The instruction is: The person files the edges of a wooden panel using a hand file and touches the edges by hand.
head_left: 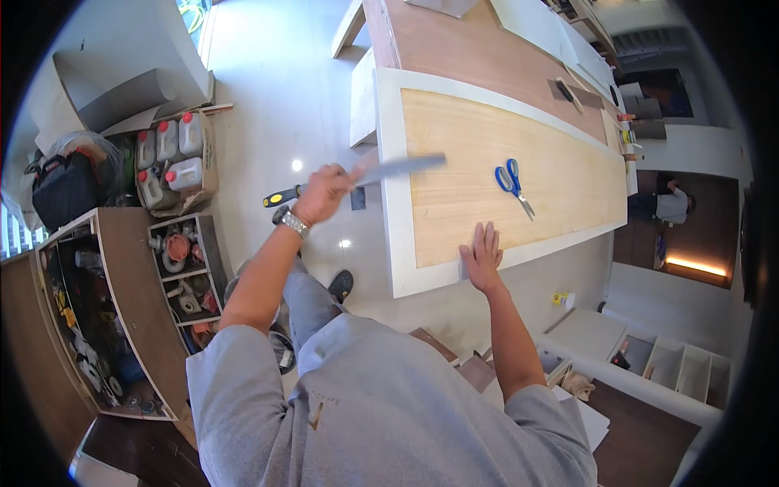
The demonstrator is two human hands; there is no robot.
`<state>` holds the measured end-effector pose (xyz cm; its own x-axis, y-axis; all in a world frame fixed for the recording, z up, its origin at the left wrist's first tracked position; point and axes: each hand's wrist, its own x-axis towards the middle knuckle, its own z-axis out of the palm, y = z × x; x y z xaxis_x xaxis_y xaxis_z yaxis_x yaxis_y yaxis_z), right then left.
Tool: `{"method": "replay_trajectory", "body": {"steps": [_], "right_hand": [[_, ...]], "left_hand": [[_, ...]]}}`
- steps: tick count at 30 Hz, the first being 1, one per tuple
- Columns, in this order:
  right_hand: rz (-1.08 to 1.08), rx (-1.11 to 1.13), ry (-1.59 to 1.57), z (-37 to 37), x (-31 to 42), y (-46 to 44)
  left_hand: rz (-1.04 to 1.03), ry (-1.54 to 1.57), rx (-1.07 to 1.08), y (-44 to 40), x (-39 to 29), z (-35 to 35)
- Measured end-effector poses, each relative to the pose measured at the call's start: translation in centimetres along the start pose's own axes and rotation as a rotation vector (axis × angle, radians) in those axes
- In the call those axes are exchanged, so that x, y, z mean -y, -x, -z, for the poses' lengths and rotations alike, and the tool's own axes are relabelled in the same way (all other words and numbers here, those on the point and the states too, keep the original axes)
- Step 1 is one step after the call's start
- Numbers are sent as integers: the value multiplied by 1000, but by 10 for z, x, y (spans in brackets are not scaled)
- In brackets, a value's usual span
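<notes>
My left hand, with a watch on its wrist, is closed around a file. The file's black-and-yellow handle sticks out to the left, and its grey blade, blurred by motion, reaches over the left white border of a wood-faced panel. Whether the blade touches the panel cannot be made out. My right hand lies flat on the panel's near edge, fingers stretched out. Blue-handled scissors rest on the panel just beyond my right hand, their blades pointing toward me.
Behind the panel lies a brownish board with a dark-handled tool on it. At left are white jugs with red caps, a black case and open shelves of tools. A person stands in the far right background.
</notes>
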<state>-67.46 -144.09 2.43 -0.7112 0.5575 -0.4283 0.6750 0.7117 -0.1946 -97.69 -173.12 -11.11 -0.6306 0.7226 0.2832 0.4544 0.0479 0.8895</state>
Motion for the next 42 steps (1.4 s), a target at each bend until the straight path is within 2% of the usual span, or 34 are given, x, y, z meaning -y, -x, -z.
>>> {"method": "replay_trajectory", "body": {"steps": [1, 4, 9, 12, 13, 17, 20, 21, 25, 29, 32, 33, 37, 42], "right_hand": [[-4, 2, -3, 0, 1, 1], [-18, 2, -8, 2, 3, 1], [-22, -4, -16, 1, 1, 0], [-32, -4, -11, 0, 1, 0], [-31, -8, -14, -1, 1, 0], [-32, -16, -11, -4, -2, 0], [-21, -23, 1, -6, -5, -1], [-20, -26, 3, -6, -6, 0], [-21, -37, -17, -6, -5, 1], [-15, -34, -12, -5, -1, 0], [-6, -37, -13, -4, -3, 0], [-3, -34, -17, -5, -4, 0], [3, -53, -4, -9, -6, 0], [20, -50, -20, -5, -5, 0]], "left_hand": [[57, -100, -42, -15, 2, 13], [96, -124, -121, -53, -7, 26], [-76, -204, 22, -75, -19, 24], [-10, -77, -5, -91, 30, 41], [59, -149, -45, -101, 29, 50], [95, -144, -28, -129, 15, 60], [3, -220, 132, -120, 0, 54], [-10, -174, 138, -116, 3, 57], [83, -434, 115, -116, -3, 83], [-25, -382, 210, -91, -18, 53], [-9, -371, 325, -64, -61, 38], [-23, -347, 300, -58, -58, 39], [157, -362, 123, -42, -50, 44], [1, -338, 169, 16, -83, -4]]}}
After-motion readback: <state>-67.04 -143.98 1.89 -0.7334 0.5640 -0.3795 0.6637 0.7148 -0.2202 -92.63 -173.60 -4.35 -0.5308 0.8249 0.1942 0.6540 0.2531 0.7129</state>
